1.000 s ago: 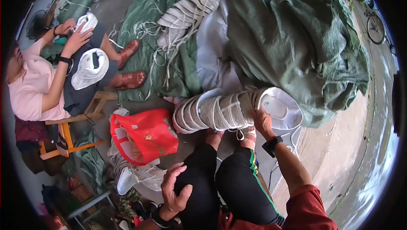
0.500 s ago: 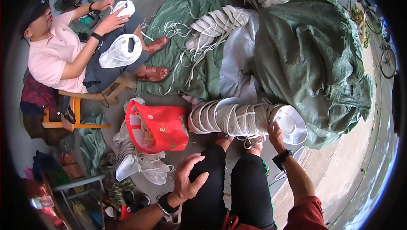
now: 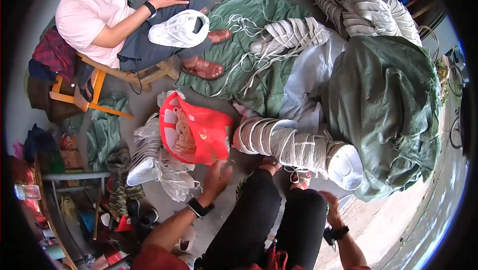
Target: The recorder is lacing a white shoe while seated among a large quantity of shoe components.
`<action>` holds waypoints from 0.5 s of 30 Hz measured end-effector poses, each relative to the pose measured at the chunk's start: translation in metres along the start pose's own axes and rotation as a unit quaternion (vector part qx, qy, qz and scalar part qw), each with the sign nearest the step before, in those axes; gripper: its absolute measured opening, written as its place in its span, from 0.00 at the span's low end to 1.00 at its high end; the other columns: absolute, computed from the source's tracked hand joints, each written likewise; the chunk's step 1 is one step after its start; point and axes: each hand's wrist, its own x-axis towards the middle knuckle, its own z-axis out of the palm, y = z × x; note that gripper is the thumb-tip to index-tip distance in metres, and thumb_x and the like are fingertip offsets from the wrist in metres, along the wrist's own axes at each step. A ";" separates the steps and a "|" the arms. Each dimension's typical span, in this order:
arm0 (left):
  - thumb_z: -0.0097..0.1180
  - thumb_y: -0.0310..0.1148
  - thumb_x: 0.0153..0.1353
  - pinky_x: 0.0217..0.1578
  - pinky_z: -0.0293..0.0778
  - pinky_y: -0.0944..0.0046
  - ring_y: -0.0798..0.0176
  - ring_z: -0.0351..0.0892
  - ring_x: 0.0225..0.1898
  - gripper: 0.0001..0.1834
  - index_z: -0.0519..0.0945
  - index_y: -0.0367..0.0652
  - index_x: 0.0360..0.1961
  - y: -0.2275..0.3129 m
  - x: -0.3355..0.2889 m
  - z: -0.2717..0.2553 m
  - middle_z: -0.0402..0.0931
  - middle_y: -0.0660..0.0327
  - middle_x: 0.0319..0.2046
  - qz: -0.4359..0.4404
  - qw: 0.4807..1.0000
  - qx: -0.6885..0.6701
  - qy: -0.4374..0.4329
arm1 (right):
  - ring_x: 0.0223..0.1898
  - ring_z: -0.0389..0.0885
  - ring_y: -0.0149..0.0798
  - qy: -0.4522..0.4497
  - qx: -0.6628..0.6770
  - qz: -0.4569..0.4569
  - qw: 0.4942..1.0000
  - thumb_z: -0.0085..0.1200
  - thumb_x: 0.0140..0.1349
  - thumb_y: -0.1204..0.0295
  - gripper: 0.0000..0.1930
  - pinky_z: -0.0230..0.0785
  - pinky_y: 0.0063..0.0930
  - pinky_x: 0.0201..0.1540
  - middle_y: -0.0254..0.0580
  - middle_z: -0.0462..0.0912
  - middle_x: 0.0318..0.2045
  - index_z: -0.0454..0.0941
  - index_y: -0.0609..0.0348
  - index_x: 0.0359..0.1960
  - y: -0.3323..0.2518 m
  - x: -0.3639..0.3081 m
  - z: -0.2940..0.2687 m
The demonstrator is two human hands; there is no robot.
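Note:
My left hand (image 3: pixel 216 180) is slightly blurred, fingers apart and holding nothing, just below a red bag (image 3: pixel 211 129). A bundle of beige laces (image 3: pixel 184 135) shows in the bag's mouth. Beside my right knee is my right hand (image 3: pixel 332 210), fingers loosely bent with no object visible in it. In front of my feet lies a long row of nested white shoe uppers (image 3: pixel 294 145), wound with laces. The white toe piece (image 3: pixel 345 166) closes its right end, apart from my right hand.
More white uppers (image 3: pixel 154 158) lie left of the bag. A person (image 3: pixel 99 16) on a wooden stool (image 3: pixel 134 74) handles white shoe uppers (image 3: pixel 180 28). Green sacking (image 3: pixel 383 105) covers a heap on the right, with stacked uppers (image 3: pixel 371 8) behind. A metal-framed rack (image 3: pixel 74 176) stands lower left.
My right hand has let go of the end of the upper row and drawn back to my knee. My left hand has moved from my thigh toward the red bag. The view has shifted.

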 end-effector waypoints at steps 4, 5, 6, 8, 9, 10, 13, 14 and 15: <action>0.54 0.41 0.52 0.41 0.69 0.54 0.46 0.73 0.41 0.20 0.72 0.38 0.41 -0.037 0.026 -0.003 0.74 0.47 0.38 -0.064 0.989 0.097 -0.088 | 0.42 0.73 0.44 -0.088 -0.284 -0.148 0.943 0.44 0.59 0.73 0.13 0.65 0.32 0.43 0.50 0.75 0.42 0.72 0.65 0.45 -0.023 -0.039 -0.007; 0.54 0.41 0.52 0.41 0.69 0.54 0.46 0.73 0.41 0.20 0.72 0.38 0.41 -0.041 0.034 0.000 0.74 0.47 0.38 -0.064 0.989 0.095 -0.090 | 0.43 0.72 0.45 -0.104 -0.298 -0.111 0.943 0.44 0.58 0.74 0.14 0.64 0.34 0.44 0.49 0.74 0.42 0.71 0.64 0.46 -0.014 -0.045 -0.014; 0.54 0.40 0.52 0.40 0.69 0.54 0.46 0.74 0.41 0.19 0.72 0.38 0.40 -0.045 0.044 0.004 0.74 0.47 0.36 -0.041 0.989 0.114 -0.080 | 0.44 0.70 0.46 -0.118 -0.311 -0.074 0.940 0.44 0.57 0.76 0.15 0.63 0.37 0.45 0.49 0.73 0.42 0.70 0.64 0.47 -0.010 -0.046 -0.018; 0.53 0.39 0.53 0.39 0.69 0.55 0.47 0.74 0.40 0.17 0.71 0.38 0.40 -0.055 0.065 0.013 0.74 0.47 0.35 -0.017 0.988 0.134 -0.070 | 0.42 0.71 0.47 -0.081 -0.345 -0.107 0.929 0.44 0.56 0.77 0.15 0.64 0.36 0.43 0.49 0.73 0.40 0.70 0.64 0.46 -0.019 -0.045 -0.014; 0.53 0.38 0.53 0.38 0.69 0.54 0.47 0.74 0.39 0.16 0.72 0.38 0.39 -0.060 0.077 0.018 0.74 0.48 0.34 0.013 0.991 0.119 -0.061 | 0.40 0.73 0.48 -0.045 -0.377 -0.141 0.914 0.44 0.55 0.78 0.14 0.66 0.36 0.40 0.50 0.74 0.38 0.71 0.64 0.44 -0.031 -0.047 -0.009; 0.53 0.38 0.53 0.37 0.69 0.54 0.47 0.74 0.38 0.15 0.72 0.38 0.38 -0.062 0.089 0.024 0.75 0.49 0.32 0.046 0.992 0.103 -0.054 | 0.40 0.73 0.48 -0.043 -0.378 -0.139 0.914 0.44 0.55 0.78 0.14 0.66 0.36 0.40 0.50 0.74 0.38 0.71 0.64 0.44 -0.052 -0.048 0.000; 0.53 0.38 0.52 0.35 0.69 0.53 0.47 0.74 0.36 0.15 0.71 0.39 0.37 -0.036 0.131 0.041 0.74 0.50 0.32 0.056 0.986 0.135 -0.078 | 0.38 0.76 0.47 0.005 -0.228 0.092 0.969 0.46 0.56 0.76 0.11 0.67 0.34 0.43 0.52 0.77 0.36 0.71 0.65 0.40 -0.125 -0.028 0.018; 0.53 0.38 0.52 0.34 0.70 0.53 0.47 0.74 0.35 0.15 0.71 0.39 0.36 -0.027 0.146 0.045 0.74 0.51 0.32 0.049 0.983 0.152 -0.086 | 0.38 0.76 0.47 0.009 -0.229 0.094 0.969 0.46 0.56 0.76 0.11 0.67 0.34 0.43 0.52 0.77 0.36 0.71 0.65 0.40 -0.137 -0.025 0.019; 0.53 0.41 0.52 0.37 0.69 0.52 0.48 0.73 0.39 0.19 0.71 0.40 0.41 -0.027 0.163 0.052 0.73 0.51 0.36 0.040 0.977 0.170 -0.119 | 0.39 0.76 0.45 0.024 -0.232 0.082 0.969 0.44 0.58 0.75 0.10 0.67 0.34 0.43 0.51 0.77 0.37 0.71 0.65 0.39 -0.147 -0.022 0.022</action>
